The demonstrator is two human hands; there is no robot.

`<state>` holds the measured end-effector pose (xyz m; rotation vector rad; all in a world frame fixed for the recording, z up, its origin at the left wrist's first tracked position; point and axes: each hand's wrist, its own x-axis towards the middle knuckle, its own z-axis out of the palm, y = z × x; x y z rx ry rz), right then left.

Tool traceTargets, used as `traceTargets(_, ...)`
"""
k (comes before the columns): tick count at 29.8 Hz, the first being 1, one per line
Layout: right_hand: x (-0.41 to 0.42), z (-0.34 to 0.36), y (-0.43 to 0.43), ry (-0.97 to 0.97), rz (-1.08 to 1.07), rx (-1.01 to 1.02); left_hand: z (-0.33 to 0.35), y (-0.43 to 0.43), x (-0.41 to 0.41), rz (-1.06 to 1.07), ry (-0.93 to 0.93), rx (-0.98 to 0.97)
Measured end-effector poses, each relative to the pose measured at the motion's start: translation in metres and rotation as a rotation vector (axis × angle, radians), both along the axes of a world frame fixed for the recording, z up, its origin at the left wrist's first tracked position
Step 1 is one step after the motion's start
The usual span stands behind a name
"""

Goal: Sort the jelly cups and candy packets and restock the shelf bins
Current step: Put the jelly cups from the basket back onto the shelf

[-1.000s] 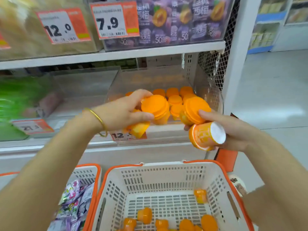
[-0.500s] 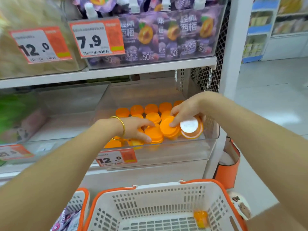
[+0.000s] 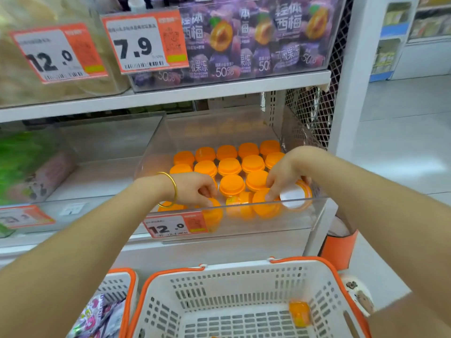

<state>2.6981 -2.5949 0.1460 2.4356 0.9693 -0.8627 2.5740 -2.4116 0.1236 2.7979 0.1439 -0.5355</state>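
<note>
Both my hands are inside the clear shelf bin (image 3: 244,225), which holds rows of orange jelly cups (image 3: 229,165). My left hand (image 3: 195,189), with a gold bangle on the wrist, curls its fingers around an orange cup at the bin's front left. My right hand (image 3: 283,176) holds a jelly cup lying on its side (image 3: 296,195), white bottom facing me, and its fingertips touch an upright cup (image 3: 262,197) beside it. Below, a white basket with orange rim (image 3: 234,267) holds one loose orange jelly cup (image 3: 299,313).
A second basket (image 3: 122,284) at lower left holds purple candy packets (image 3: 97,318). An upper bin (image 3: 256,45) carries purple jelly pouches, with price tags 7.9 (image 3: 144,42) and 12.0 (image 3: 58,54). An empty clear bin (image 3: 97,167) stands left of the orange one. A white post (image 3: 351,93) bounds the shelf.
Both hands carried their jelly cups from above the basket into the bin and lowered them toward its front row. My view rose toward the shelf.
</note>
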Motion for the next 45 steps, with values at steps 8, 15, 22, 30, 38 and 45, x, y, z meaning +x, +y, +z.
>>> traceTargets(8, 0.005, -0.013, -0.009, 0.146, -0.127, 0.142, 0.001, -0.008, 0.001, -0.008, -0.017, 0.239)
traceTargets(15, 0.003, -0.012, -0.014, 0.153, -0.212, 0.18, -0.011, -0.052, 0.024, 0.044, -0.208, 0.121)
traceTargets(22, -0.017, 0.002, -0.02, -0.213, 0.065, 0.164, -0.003, -0.052, 0.025, 0.125, -0.231, 0.179)
traceTargets(30, -0.014, -0.007, -0.034, -0.124, 0.04, 0.305, -0.003, -0.04, 0.02, 0.071, -0.182, 0.105)
traceTargets(38, -0.007, -0.02, -0.033, -0.356, 0.055, 0.407, -0.008, -0.067, 0.024, -0.124, -0.269, 0.019)
traceTargets(45, -0.005, -0.021, -0.036, -0.357, 0.129, 0.343, -0.011, -0.068, 0.02, -0.058, -0.125, -0.134)
